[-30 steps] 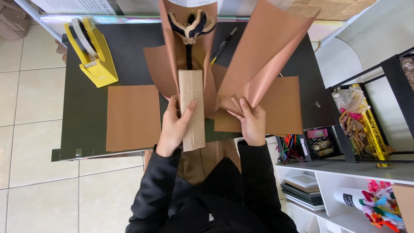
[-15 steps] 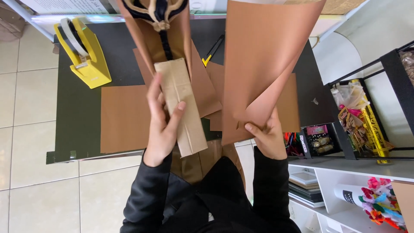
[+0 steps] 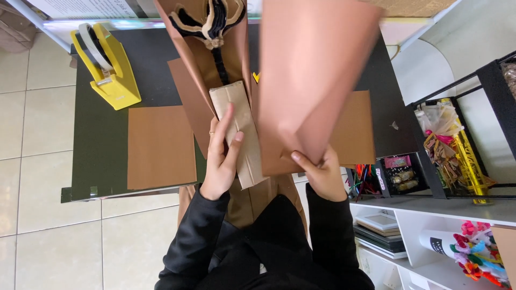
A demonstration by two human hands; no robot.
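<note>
Take the dark table (image 3: 102,156) as your landmark. At its far left corner stands a yellow tape dispenser (image 3: 107,67) with a pale roll in it. Toward the near left edge lies a flat brown paper square (image 3: 161,146). Off the table's right side, a black rack (image 3: 484,134) holds clear cellophane packages (image 3: 449,142) with brown, pink and yellow contents, and small dark boxes with pink labels (image 3: 398,172) sit on the shelf just beside the table's near right corner. Below that, a white shelf (image 3: 430,209) carries flat stacked items and a white cup with a dark band (image 3: 438,243), next to bright coloured pieces.

Over the middle of the table, your left hand (image 3: 220,161) is closed around a narrow kraft-paper wrapped bundle (image 3: 242,129), fingers lying along its length, thumb on the other side. The bundle stands inside brown wrapping paper (image 3: 207,70) whose top shows dark and cream petals. Your right hand (image 3: 320,172) pinches the lower corner of a large copper-brown sheet (image 3: 314,75), lifted above the table's right half and just beside the bundle. Your hands are apart, each clamped on its own paper.
</note>
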